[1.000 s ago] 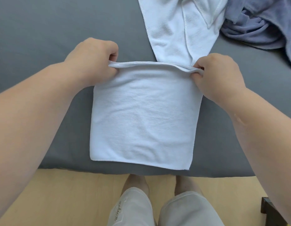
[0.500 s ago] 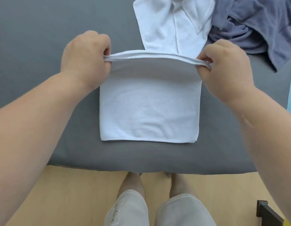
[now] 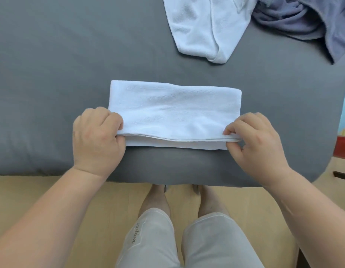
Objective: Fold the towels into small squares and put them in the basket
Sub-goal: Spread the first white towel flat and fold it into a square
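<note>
On the grey bed [image 3: 51,74], close to its near edge, lies the folded white towel [image 3: 173,113], and both hands are on it! The left hand [image 3: 96,142] pinches the towel's near-left corner, fingers curled over the top layer, and the right hand [image 3: 256,144] pinches the near-right corner between thumb and fingertips. The upper layer's edge sits just short of the lower one, so a thin strip of the lower layer shows on the towel's near side. Now it's a long band, its long axis running straight from one hand to the other, each hand right at a short end, neither nearer. A square likely needs one end carried across to the other. Beyond the towel's far side wait a loose white towel [image 3: 202,29] and a purple-grey towel [image 3: 295,20]. No basket in sight.
</note>
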Available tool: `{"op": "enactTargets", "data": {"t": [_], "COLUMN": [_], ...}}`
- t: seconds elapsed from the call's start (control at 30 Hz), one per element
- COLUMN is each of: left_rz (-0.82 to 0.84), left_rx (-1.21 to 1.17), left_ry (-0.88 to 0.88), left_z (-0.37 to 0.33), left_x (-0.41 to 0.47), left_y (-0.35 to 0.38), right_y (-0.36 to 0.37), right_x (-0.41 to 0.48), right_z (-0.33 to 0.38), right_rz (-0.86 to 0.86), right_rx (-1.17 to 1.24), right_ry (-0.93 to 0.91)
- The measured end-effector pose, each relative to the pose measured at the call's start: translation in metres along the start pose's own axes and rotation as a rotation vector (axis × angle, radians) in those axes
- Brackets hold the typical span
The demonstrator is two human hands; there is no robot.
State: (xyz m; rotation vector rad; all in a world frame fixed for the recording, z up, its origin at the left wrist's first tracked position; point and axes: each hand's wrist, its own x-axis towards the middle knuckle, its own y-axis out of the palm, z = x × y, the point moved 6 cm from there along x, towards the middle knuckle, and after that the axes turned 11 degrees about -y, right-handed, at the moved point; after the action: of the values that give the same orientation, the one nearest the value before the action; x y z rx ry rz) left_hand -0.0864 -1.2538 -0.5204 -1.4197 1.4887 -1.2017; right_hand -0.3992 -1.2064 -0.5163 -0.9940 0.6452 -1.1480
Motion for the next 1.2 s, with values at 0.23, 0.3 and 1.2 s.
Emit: {"op": "enactTargets", "data": {"t": [0.23, 0.3, 1.2], "left_rz": [0.09, 0.098, 0.238], "left_rx": [0.019, 0.014, -0.151], "left_ry": [-0.085, -0.067, 0.066], "left_z": [0.014, 0.017, 0.024], "left_x": [-0.029, -0.029, -0.042], "left_y": [0.022, 0.024, 0.015], "right_y": [0.022, 0.029, 0.006], "right_x": [-0.017, -0.02, 0.001], "right_z": [-0.008, -0.012, 0.032], "right_rz": [0.048, 0.075, -0.195], "right_rx": [-0.065, -0.098, -0.283], "right_ry": [0.083, 0.093, -0.016]}}
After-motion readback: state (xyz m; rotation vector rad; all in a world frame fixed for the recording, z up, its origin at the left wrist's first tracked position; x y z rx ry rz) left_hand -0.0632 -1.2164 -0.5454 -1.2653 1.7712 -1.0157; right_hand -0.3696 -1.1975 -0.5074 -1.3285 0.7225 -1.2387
